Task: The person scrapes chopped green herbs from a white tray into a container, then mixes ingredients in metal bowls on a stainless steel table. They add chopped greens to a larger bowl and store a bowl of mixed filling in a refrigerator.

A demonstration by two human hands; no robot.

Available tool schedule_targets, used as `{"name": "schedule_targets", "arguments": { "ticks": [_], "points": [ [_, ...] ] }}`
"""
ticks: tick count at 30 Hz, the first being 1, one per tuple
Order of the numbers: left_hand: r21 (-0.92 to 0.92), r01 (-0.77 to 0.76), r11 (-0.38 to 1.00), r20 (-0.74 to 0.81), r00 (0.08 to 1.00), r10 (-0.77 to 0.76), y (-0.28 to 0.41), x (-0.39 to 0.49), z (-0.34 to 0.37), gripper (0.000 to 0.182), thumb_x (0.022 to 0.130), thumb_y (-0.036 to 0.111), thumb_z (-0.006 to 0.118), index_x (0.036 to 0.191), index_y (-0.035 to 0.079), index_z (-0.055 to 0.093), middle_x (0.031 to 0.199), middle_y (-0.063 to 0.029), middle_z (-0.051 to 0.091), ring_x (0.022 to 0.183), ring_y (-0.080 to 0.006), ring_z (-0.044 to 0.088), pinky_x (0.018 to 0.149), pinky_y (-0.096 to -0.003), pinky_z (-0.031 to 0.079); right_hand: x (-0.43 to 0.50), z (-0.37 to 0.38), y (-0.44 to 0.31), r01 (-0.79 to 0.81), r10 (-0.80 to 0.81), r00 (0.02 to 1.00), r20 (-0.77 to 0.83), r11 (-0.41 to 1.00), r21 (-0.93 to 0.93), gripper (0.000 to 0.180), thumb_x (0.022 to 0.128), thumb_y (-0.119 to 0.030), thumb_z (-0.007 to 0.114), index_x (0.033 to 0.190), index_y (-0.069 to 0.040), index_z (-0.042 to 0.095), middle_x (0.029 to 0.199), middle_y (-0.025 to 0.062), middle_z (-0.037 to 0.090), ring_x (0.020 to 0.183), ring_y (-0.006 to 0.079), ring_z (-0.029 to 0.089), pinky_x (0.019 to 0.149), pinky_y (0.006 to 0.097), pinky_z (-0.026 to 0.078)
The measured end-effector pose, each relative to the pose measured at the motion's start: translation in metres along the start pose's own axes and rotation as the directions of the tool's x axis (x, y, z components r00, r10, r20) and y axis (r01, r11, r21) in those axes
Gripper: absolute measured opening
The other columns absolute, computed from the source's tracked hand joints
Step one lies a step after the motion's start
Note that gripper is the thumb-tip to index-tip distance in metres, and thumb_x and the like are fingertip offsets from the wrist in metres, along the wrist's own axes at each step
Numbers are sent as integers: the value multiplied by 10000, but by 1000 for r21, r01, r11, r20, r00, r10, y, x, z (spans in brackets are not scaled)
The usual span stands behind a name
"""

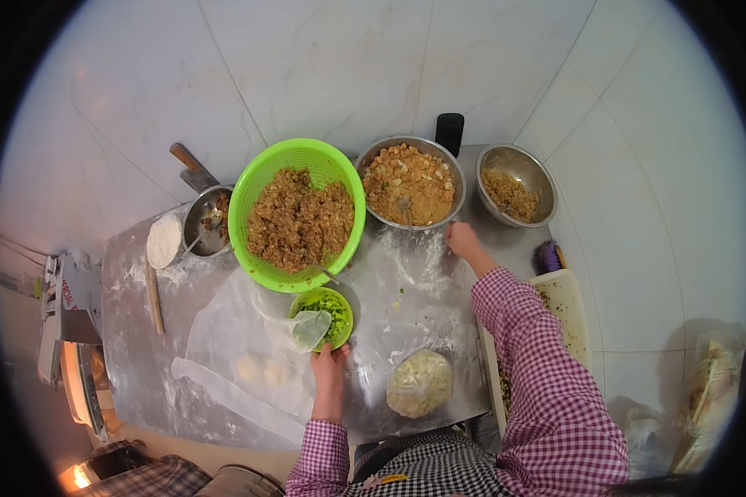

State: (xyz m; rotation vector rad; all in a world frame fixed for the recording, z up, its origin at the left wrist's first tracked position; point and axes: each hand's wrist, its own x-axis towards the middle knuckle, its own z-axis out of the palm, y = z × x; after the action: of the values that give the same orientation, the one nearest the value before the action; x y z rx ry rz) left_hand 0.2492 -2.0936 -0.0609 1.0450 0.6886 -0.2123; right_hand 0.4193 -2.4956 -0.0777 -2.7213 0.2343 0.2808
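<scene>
My left hand [329,379] grips the near rim of a small green bowl [345,314] holding chopped greens and a translucent plastic piece. Beyond that bowl, a large green colander [238,236] is heaped with brown crumbly filling. My right hand [463,240] has its fingers curled just below the near rim of a metal bowl [463,180] of orange-brown mixture with a spoon in it; whether it holds anything is hidden. A plastic-wrapped pale green mass [420,383] lies near the table's front edge. Clear plastic sheeting [224,329] covers pale round lumps [261,371] on the left.
A smaller metal bowl [544,186] stands at the back right, near a black phone-like object [449,133]. Beside my right arm is a white tray [581,298]. At left are a rolling pin [154,298], flour [164,241], a metal pan [208,248] and a cleaver [189,163].
</scene>
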Motion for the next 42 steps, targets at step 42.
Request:
{"name": "schedule_targets", "arguments": {
  "ticks": [42],
  "points": [
    [-4,-430,903,6,903,430,158,-41,0,465,933,267,586,1314,85,391,1306,-64,483,1177,-216,506,926,-426,473,-32,-88,-104,426,-448,845,-292,894,-138,154,872,-84,533,930,-28,664,1051,139,629,1062,287,570,1021,469,344]
  ]
}}
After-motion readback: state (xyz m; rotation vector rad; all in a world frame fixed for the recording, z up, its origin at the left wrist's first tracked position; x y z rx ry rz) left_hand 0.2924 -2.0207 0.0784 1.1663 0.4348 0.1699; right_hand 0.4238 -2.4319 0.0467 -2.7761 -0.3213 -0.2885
